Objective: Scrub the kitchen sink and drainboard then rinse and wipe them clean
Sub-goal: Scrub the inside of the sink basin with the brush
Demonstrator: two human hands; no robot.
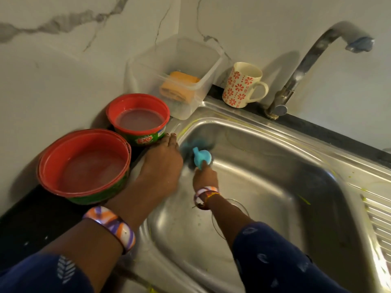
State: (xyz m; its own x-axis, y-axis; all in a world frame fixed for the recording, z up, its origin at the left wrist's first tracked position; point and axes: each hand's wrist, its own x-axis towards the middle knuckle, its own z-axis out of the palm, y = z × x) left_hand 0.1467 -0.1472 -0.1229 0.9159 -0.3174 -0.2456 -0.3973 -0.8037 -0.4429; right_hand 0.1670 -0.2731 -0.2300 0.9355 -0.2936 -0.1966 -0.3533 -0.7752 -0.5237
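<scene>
Right hand (204, 178) fingers clamped on blue-handled scrub brush (200, 155), far-left corner of stainless steel sink basin (275, 166) | left hand (163, 163) flat on left rim, fingers straight, together | basin right side open

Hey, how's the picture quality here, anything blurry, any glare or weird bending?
Head view: the blue scrubber and right hand are motion-smeared in the sink; the left hand on the rim is sharper; bright glare hits the drainboard at the right edge; the tap casts a soft shadow on the wall; the wide lens bends the counter's lines.
</scene>
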